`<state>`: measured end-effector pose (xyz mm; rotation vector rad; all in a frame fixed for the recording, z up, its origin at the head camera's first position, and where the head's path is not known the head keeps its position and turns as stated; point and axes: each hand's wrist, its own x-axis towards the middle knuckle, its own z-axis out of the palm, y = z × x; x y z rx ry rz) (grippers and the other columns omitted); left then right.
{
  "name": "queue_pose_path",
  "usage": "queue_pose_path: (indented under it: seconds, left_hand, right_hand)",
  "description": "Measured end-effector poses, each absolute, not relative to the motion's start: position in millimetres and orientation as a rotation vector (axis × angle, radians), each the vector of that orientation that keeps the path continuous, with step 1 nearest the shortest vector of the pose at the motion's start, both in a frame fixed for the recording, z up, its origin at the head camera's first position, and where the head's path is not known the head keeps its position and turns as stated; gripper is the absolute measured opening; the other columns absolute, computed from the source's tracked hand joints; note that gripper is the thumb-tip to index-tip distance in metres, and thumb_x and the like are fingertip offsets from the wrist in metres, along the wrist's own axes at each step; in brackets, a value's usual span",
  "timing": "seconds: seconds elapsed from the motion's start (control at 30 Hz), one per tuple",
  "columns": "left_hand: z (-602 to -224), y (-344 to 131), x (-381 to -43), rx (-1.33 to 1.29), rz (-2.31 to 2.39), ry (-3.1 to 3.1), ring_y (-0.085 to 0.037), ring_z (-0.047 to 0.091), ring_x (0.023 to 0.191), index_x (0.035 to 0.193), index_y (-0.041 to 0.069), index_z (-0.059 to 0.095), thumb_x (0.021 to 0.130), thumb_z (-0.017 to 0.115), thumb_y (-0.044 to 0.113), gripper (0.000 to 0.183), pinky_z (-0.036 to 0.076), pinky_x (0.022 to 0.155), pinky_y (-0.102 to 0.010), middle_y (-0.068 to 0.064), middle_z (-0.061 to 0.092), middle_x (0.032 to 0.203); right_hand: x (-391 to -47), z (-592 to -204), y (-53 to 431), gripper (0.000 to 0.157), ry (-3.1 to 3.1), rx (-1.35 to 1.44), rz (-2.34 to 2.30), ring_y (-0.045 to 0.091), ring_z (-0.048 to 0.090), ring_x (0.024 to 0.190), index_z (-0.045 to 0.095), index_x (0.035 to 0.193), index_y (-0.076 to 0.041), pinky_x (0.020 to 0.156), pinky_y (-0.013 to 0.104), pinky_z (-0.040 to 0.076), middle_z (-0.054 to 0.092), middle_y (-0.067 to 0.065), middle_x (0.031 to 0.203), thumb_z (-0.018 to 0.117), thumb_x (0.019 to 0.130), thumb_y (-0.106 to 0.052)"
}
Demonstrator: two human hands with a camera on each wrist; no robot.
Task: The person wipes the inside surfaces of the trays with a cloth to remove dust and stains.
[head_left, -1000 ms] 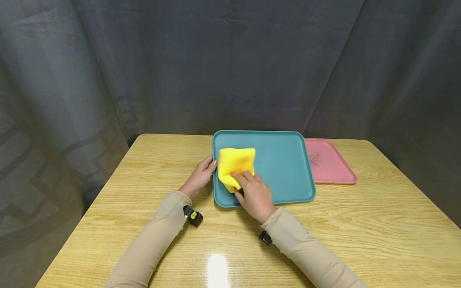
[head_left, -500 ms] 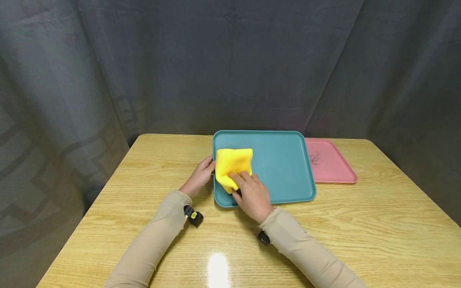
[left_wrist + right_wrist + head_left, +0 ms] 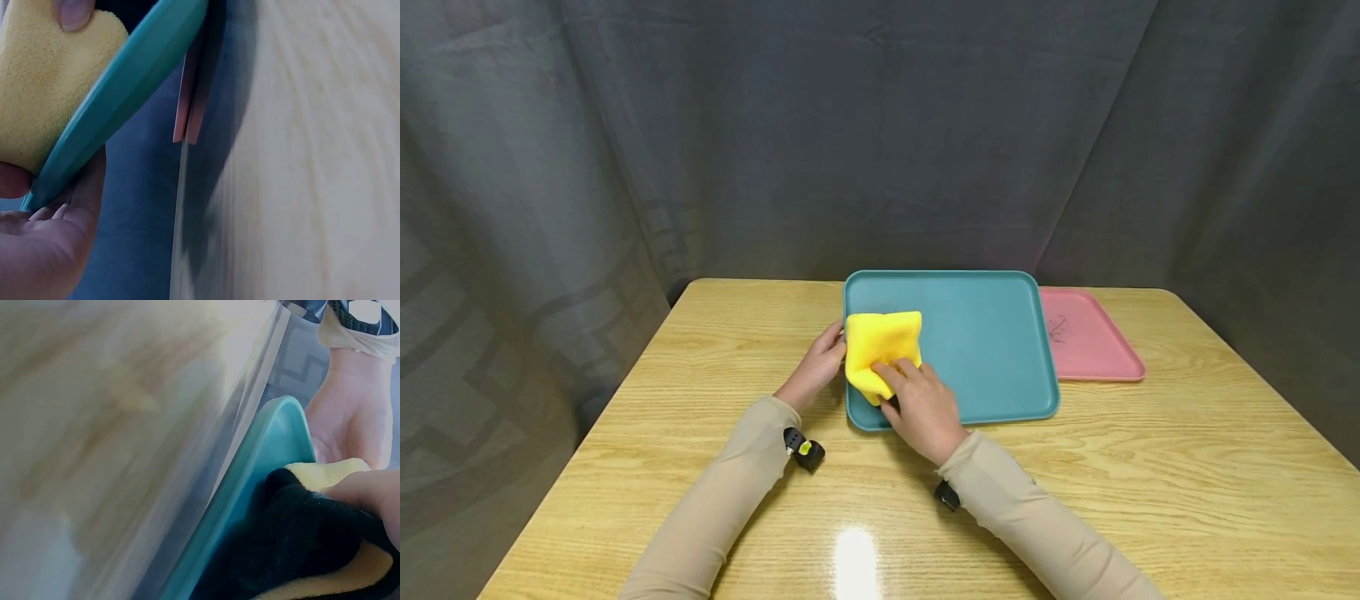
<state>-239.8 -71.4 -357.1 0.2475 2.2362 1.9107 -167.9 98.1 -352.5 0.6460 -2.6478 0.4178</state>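
A teal tray [image 3: 988, 350] is raised off the tabletop at its left side, and the left hand [image 3: 816, 367] grips that edge. In the left wrist view, this hand's fingers [image 3: 81, 215] lie under the tray's rim [image 3: 119, 94], with the thumb above. Inside the tray, near its left end, the right hand [image 3: 927, 414] holds a yellow cloth [image 3: 883, 335] against the surface. The right wrist view reveals the cloth's black underside [image 3: 294, 531]. Part of the tray floor is hidden by the cloth and the right hand.
A pink tray [image 3: 1097, 346] with dark marks or bits on it lies at the right, partly covered by the teal one. Both are over a wooden table [image 3: 760, 525]. A dark grey curtain [image 3: 865, 142] hangs behind and at the sides.
The right hand has moved slightly left with the cloth, bringing it closer to the tray's left rim. The left hand has kept its grip, and the teal tray has barely shifted.
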Motion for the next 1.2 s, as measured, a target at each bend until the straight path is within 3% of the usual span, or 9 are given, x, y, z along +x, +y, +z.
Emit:
queue_pose_path:
  seconds: [0.4,0.63,0.83,0.97,1.2]
  left_hand:
    - [-358.4,-73.4,-241.2,0.241,1.878,2.269,-0.025,0.044,0.127,0.151,0.015,0.018,0.098,0.031,0.011,0.054,0.035,0.11,-0.042,-0.016,0.044,0.141]
    - [-360.0,-74.6,-242.2,0.307,1.855,2.274,-0.026,0.033,0.136,0.151,0.021,0.015,0.099,0.034,0.013,0.057,0.029,0.114,-0.046,-0.011,0.033,0.148]
    - [-360.1,-75.0,-242.5,0.34,1.833,2.317,-0.027,0.046,0.12,0.151,0.024,0.018,0.099,0.04,0.014,0.057,0.04,0.105,-0.042,-0.009,0.034,0.143]
    - [-360.8,-74.7,-243.0,0.329,1.838,2.344,-0.024,0.051,0.112,0.15,0.018,0.019,0.098,0.041,0.009,0.058,0.047,0.097,-0.035,-0.012,0.037,0.142]
    - [-363.8,-76.7,-243.1,0.326,1.883,2.311,-0.017,0.057,0.094,0.147,0.008,0.019,0.096,0.044,0.009,0.057,0.048,0.084,-0.025,-0.016,0.04,0.14]
  right_hand:
    - [-168.0,-354.7,98.3,0.054,-2.705,0.682,0.423,0.028,0.055,0.088,0.058,0.126,-0.015,0.067,0.038,0.053,0.059,0.008,0.118,0.077,0.075,-0.018]
    - [-167.5,-354.7,97.6,0.055,-2.703,0.698,0.421,0.029,0.055,0.088,0.059,0.126,-0.014,0.066,0.038,0.053,0.058,0.009,0.121,0.078,0.075,-0.018]
    - [-167.2,-353.7,97.3,0.054,-2.71,0.696,0.423,0.029,0.055,0.088,0.059,0.126,-0.014,0.066,0.038,0.053,0.058,0.009,0.121,0.077,0.075,-0.018]
    - [-166.8,-353.2,97.5,0.055,-2.712,0.697,0.413,0.029,0.055,0.088,0.058,0.127,-0.014,0.067,0.038,0.053,0.058,0.009,0.121,0.077,0.075,-0.016]
    - [-166.6,-352.9,98.6,0.055,-2.723,0.683,0.391,0.03,0.056,0.087,0.058,0.127,-0.014,0.065,0.038,0.053,0.059,0.009,0.121,0.077,0.075,-0.016]
